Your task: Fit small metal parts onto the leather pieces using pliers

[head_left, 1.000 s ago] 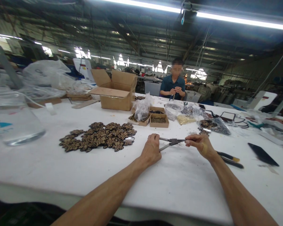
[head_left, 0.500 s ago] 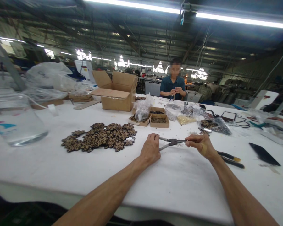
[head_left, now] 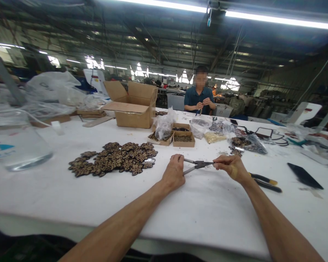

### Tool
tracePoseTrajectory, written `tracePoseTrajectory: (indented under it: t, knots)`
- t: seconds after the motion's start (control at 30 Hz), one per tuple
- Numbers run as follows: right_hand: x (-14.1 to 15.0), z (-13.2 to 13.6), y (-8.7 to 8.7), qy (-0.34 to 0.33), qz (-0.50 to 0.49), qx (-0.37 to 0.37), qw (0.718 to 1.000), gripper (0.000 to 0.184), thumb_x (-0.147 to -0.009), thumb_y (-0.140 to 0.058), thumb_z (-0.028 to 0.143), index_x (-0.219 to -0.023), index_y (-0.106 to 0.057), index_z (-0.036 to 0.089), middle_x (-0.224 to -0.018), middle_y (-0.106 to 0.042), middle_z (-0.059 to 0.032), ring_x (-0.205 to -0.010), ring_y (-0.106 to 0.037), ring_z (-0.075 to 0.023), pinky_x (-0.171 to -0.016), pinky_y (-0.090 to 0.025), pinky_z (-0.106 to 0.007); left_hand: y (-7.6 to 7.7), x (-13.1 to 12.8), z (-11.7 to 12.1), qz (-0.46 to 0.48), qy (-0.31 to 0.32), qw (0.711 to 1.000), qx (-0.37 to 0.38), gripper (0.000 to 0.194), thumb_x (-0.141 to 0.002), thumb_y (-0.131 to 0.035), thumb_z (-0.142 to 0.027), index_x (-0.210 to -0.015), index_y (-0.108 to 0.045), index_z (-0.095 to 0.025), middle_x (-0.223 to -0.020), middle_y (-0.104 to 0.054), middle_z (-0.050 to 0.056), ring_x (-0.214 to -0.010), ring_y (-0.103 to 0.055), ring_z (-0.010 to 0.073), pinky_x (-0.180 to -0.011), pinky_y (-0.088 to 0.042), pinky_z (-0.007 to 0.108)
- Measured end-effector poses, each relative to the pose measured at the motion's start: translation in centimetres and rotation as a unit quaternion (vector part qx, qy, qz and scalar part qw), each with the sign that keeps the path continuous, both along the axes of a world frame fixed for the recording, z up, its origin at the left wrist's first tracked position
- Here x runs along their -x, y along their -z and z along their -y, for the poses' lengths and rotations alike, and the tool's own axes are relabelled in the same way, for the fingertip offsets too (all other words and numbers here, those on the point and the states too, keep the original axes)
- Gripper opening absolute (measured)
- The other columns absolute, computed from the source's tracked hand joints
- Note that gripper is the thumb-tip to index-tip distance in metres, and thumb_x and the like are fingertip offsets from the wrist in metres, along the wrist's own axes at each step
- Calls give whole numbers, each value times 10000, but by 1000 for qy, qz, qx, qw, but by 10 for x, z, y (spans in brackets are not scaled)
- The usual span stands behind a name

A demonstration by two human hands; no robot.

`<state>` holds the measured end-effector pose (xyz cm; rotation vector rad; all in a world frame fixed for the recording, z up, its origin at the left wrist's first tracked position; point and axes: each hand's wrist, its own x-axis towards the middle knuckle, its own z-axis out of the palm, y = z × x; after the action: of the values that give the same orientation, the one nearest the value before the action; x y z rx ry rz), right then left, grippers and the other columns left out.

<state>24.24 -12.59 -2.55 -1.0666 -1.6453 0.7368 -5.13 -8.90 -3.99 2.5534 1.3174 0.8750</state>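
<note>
My left hand (head_left: 175, 170) is wrapped round the grey handles of a pair of long-nosed pliers (head_left: 200, 165), whose handles are spread somewhat apart. The jaws point right, toward my right hand (head_left: 232, 168), which is closed in a pinch at their tip. Whatever sits between those fingers is too small to make out. Just beyond my right wrist lies a second hand tool with black and yellow handles (head_left: 266, 182), its head hidden behind the wrist. Left of my left hand is a heap of leopard-print, flower-edged pieces (head_left: 114, 160) on the white table (head_left: 207, 207).
Small cardboard trays of metal bits (head_left: 183, 144) stand behind the hands, near an open carton (head_left: 133, 118). Plastic bags (head_left: 200, 127) lie beyond. At right is a dark flat phone-like slab (head_left: 304, 175); at left, a clear water jug (head_left: 19, 153). A co-worker (head_left: 199, 96) sits opposite.
The whole view has shifted slightly, so things appear a little further left. Both hands keep the same hold at the pliers.
</note>
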Motion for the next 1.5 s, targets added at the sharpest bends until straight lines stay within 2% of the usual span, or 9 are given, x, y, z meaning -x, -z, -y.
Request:
tracePoseTrajectory:
  t: [0.2, 0.33, 0.47, 0.6, 0.7, 0.9, 1.2, 1.5]
  knots:
    - [1, 1, -2, 35, -39, 15, 999, 241, -711, -871, 403, -868, -830, 224, -742, -742, -55, -684, -647, -223, -632, -526, -356, -2, -2, 2, 3, -10, 1000, 12, 739, -567, -624, -10, -1282, -505, -158, -1294, -515, 129, -1251, -485, 279, -1088, -451, 396]
    - [1, 2, -1, 30, -42, 24, 998, 235, -708, -874, 401, -847, -829, 217, -721, -739, -53, -681, -649, -221, -630, -534, -354, -6, 0, 4, -13, -20, 1000, 16, 716, -577, -627, -17, -1263, -512, -187, -1274, -530, 115, -1227, -495, 276, -1059, -454, 407]
    - [6, 5, -4, 28, -35, 19, 999, 233, -708, -875, 404, -841, -826, 218, -730, -739, -56, -677, -646, -221, -612, -527, -347, -10, 1, 7, -50, -53, 997, 7, 664, -586, -633, -48, -1223, -520, -199, -1238, -543, 123, -1175, -506, 299, -961, -473, 423]
    - [9, 8, -8, 36, -46, 17, 998, 228, -709, -878, 398, -842, -823, 221, -733, -736, -55, -656, -646, -216, -605, -531, -344, -12, -2, 10, -89, -82, 992, -37, 593, -575, -641, -70, -1147, -533, -177, -1157, -556, 135, -1122, -517, 320, -1027, -383, 494]
    - [9, 8, -8, 35, -56, 12, 998, 226, -714, -877, 394, -848, -819, 222, -748, -734, -54, -657, -648, -211, -610, -531, -342, -11, -5, 13, -97, -93, 990, -41, 624, -571, -647, -75, -1174, -510, -163, -1126, -555, 135, -1118, -513, 327, -1092, -303, 544]
    - [4, 8, -7, 27, -57, 11, 998, 243, -710, -880, 402, -855, -816, 218, -768, -740, -56, -673, -658, -217, -622, -539, -346, -8, -6, 14, -61, -80, 995, 13, 679, -598, -650, -80, -1236, -450, -198, -1195, -530, 139, -1110, -497, 310, -927, -433, 433]
    - [3, 11, -12, 20, -43, 17, 999, 293, -711, -871, 426, -875, -814, 191, -752, -746, -62, -680, -667, -215, -627, -547, -333, -11, -9, 19, -100, -114, 988, -17, 645, -606, -651, -96, -1209, -451, -206, -1162, -543, 119, -1070, -503, 285, -902, -451, 398]
    - [2, 9, -11, 14, -46, 16, 999, 272, -707, -875, 396, -875, -813, 191, -759, -749, -62, -679, -672, -211, -636, -553, -330, -9, -8, 18, -107, -113, 988, -21, 656, -609, -656, -118, -1225, -449, -206, -1169, -553, 125, -1076, -517, 285, -887, -456, 388]
